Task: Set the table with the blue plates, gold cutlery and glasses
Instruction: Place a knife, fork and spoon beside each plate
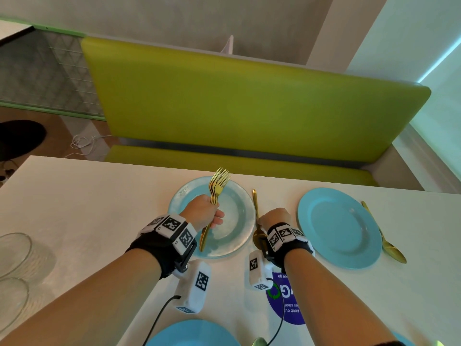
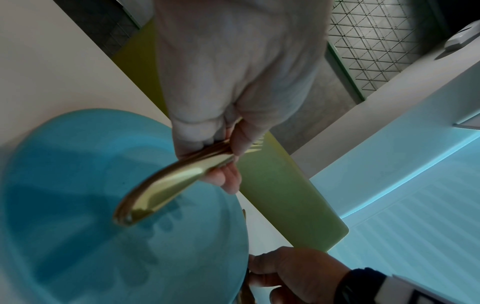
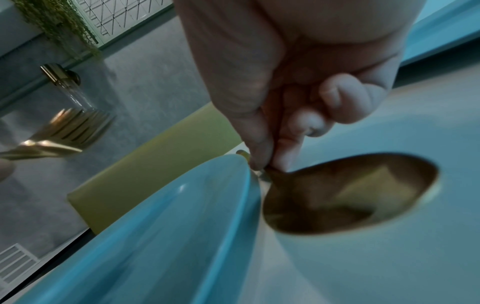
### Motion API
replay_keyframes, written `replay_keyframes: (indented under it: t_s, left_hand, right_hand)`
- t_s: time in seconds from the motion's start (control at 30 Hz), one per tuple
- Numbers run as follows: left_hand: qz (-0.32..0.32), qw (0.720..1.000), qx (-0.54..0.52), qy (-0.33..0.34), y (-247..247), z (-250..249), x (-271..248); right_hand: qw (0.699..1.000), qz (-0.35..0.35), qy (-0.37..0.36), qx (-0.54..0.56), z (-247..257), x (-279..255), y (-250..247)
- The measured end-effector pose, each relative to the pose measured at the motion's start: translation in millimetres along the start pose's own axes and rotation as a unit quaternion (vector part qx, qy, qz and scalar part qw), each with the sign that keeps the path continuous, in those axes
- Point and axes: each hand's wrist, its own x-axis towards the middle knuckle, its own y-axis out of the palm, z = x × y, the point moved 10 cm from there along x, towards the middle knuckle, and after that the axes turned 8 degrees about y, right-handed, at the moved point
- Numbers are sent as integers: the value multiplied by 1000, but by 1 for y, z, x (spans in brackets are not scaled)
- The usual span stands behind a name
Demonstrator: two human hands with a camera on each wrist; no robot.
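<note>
Head view: the right hand (image 1: 275, 218) hides most of the gold spoon (image 1: 257, 237) it pinches, just right of the far blue plate (image 1: 237, 221). The left hand (image 1: 203, 212) grips stacked gold forks (image 1: 217, 187) above that plate. Two glasses (image 1: 13, 253) sit cut off at the near left.

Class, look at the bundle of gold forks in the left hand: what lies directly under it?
Under the gold forks lies a blue plate on the white table. The left hand covers part of that plate.
</note>
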Motion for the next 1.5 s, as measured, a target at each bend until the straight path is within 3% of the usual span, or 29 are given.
replay_keyframes:
  t_s: [0.7, 0.8, 0.9, 1.03, 1.17, 1.3, 1.5]
  left_hand:
    - [-3, 1000, -1, 7, -1, 4, -8]
    - [0, 1000, -2, 10, 1, 1, -10]
    - [2, 1000, 5, 14, 3, -1, -12]
    - [9, 999, 34, 13, 10, 0, -13]
    - [16, 997, 79, 6, 15, 2, -14]
    - [48, 994, 95, 5, 29, 1, -16]
    - [109, 985, 135, -5, 45, 4, -22]
  right_hand:
    - [1000, -9, -12, -24, 4, -8, -4]
    - [998, -27, -47, -39, 8, -9, -8]
    - [993, 10, -108, -52, 12, -12, -3]
    - [987, -14, -155, 36, 21, -29, -22]
    - [961, -26, -264, 77, 40, -63, -28]
    - [917, -29, -398, 5, 57, -97, -17]
    - [883, -19, -454, -113, 53, -106, -1]
